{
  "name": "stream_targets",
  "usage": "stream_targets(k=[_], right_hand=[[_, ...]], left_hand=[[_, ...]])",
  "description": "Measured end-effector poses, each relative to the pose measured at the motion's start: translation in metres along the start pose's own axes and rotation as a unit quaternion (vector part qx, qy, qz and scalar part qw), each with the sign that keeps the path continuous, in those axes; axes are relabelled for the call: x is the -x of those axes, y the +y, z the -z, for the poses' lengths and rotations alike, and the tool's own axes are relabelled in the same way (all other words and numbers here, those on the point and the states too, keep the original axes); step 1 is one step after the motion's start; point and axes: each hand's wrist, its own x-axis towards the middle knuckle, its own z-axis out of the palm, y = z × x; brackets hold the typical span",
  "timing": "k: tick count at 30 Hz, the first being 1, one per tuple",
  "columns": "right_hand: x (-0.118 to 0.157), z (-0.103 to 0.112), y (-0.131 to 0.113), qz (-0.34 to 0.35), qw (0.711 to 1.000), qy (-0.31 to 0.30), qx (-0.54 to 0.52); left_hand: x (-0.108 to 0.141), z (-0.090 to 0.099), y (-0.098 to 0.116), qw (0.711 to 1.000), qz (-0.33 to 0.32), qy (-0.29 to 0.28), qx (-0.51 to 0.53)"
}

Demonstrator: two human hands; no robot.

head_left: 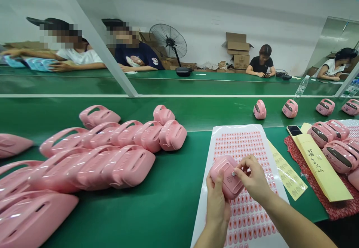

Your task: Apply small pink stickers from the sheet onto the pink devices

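Note:
My left hand (217, 203) is closed around a pink plastic device (226, 171) with rounded corners, its back with small dark print turned up. The thumb lies across its near face. Against that same face, my right hand (252, 175) pinches a small whitish piece (233, 173) between thumb and fingertips; it looks like a sticker, but its kind is too small to make out. Beneath both hands lies a white sheet (214, 136) covered with rows of small pink oval stickers. A yellow sheet of printed labels (290, 175) sticks out beside it.
Rows of pink devices with handles (131, 166) stand at left. On the right are more pink devices (338, 156), folded yellow paper (322, 166), a phone (294, 130) and red bubble wrap (294, 147). Single devices line the green belt (196, 109). Several people sit beyond, near a bottle (302, 86).

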Motion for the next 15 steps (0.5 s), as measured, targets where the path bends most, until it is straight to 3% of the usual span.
stream_targets(k=[3,6,10,12,15], right_hand=[[-0.003,0.004,0.006,-0.027,0.998,0.0,-0.056],[-0.012,0.024,0.022,-0.027,0.998,0.049,-0.034],[-0.017,0.07,0.061,-0.013,0.973,0.082,0.217],[-0.011,0.09,0.082,-0.04,0.953,0.075,0.292],[0.002,0.107,0.102,-0.07,0.938,0.09,0.326]], left_hand=[[-0.001,-0.003,0.001,0.999,0.018,0.046,0.007],[-0.001,-0.009,0.005,0.995,0.056,0.075,0.024],[-0.007,-0.001,0.01,0.99,0.124,0.026,0.058],[-0.016,0.018,0.006,0.987,0.142,-0.007,0.069],[-0.037,0.054,-0.006,0.972,0.133,-0.123,0.15]])
